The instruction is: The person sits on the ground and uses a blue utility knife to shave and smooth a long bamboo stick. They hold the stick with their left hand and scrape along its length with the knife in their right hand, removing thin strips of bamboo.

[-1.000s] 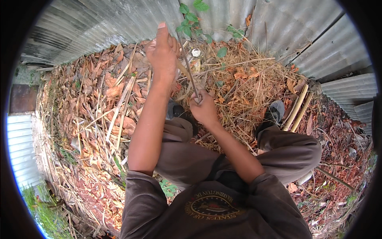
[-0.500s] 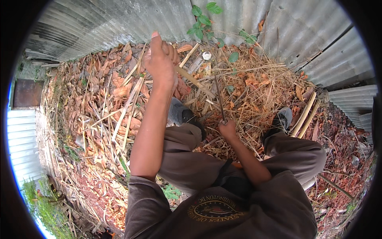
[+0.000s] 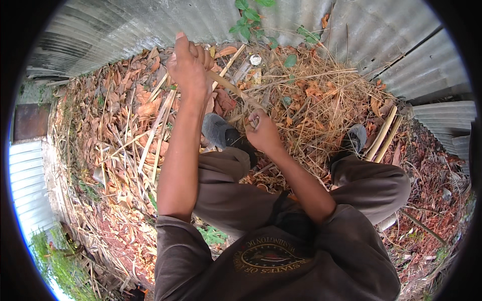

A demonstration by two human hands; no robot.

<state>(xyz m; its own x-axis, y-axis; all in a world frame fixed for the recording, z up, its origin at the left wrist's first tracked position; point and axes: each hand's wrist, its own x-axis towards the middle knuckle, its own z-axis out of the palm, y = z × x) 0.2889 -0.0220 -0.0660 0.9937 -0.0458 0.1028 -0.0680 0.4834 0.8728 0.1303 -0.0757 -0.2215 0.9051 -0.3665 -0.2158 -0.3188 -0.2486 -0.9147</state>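
Note:
My left hand (image 3: 190, 65), thumb extended upward, is closed around one end of a pale bamboo stick (image 3: 227, 84). From there the stick slants down to the right, toward my right hand (image 3: 262, 131). That right hand is a closed fist by the stick's lower end, where a thin dark knife showed half a second earlier. Its blade is hard to make out now, and whether it touches the stick cannot be told. Both hands are in front of my bent knees, above the littered ground.
Dry leaves (image 3: 150, 108) and straw (image 3: 321, 105) cover the ground. Pale split sticks (image 3: 159, 133) lie left, and more poles (image 3: 384, 133) by my right shoe (image 3: 355, 140). A corrugated metal wall (image 3: 301, 25) stands ahead, with a green plant (image 3: 247, 21) against it.
My right hand has moved up and left to the stick, and the dark blade no longer shows clearly. My left hand and the stick have shifted slightly left and up in the view.

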